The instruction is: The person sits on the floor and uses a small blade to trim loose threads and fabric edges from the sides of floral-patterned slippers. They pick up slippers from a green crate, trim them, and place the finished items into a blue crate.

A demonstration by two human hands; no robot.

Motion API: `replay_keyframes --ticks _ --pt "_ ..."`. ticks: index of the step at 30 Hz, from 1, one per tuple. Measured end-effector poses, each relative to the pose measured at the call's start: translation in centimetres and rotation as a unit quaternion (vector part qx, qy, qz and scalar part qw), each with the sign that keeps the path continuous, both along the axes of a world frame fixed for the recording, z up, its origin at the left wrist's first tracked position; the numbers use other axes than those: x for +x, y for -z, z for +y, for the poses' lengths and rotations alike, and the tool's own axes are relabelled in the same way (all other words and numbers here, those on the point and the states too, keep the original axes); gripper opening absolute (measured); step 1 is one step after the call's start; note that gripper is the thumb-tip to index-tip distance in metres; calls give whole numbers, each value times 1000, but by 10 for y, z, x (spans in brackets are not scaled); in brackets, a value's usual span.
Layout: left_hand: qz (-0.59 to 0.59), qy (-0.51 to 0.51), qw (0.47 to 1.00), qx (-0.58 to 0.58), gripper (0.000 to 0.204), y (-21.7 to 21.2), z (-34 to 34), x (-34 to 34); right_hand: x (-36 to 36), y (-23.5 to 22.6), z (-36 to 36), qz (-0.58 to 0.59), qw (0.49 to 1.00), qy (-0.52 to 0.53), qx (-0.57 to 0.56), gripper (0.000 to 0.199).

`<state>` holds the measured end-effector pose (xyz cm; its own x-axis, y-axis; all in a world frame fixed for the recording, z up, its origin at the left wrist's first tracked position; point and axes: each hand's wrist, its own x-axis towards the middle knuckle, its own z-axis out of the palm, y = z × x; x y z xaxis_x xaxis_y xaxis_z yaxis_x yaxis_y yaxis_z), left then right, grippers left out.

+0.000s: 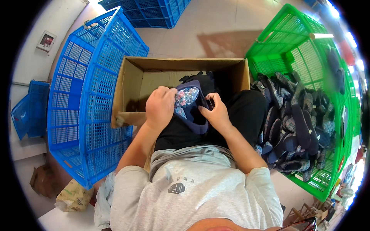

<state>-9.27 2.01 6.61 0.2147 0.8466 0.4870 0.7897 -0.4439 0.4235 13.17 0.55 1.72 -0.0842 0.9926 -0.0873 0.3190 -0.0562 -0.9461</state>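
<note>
My left hand [160,107] grips the heel side of a dark blue slipper [190,104] with a floral lining, held over my lap. My right hand [216,113] pinches the slipper's other side, fingers closed on its edge. Both hands hold it just in front of an open cardboard box [131,82] that has a few dark slippers inside at the back.
A green plastic crate [293,42] on my right holds several dark floral slippers [296,123]. A blue plastic crate [88,100] stands on my left, another blue crate [154,11] lies further off. Crumpled bags [73,196] lie at lower left.
</note>
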Motion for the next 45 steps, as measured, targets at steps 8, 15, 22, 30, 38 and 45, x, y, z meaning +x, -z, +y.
replay_keyframes --ticks 8,15,22,30,38,45 --pt "119 93 987 55 43 -17 -22 20 1 -8 8 87 995 18 -44 25" --pt "142 154 975 71 37 11 0 32 12 17 12 160 986 -22 -34 23" --pt "143 107 982 54 37 45 15 41 31 14 21 149 983 -98 -34 23" --pt "176 37 983 27 16 50 61 56 33 9 36 158 974 -158 -42 26" --pt "196 17 980 14 17 54 73 79 34 16 40 230 963 -124 -66 27" --pt "154 45 986 51 34 47 48 81 21 25 23 252 963 -56 -74 26"
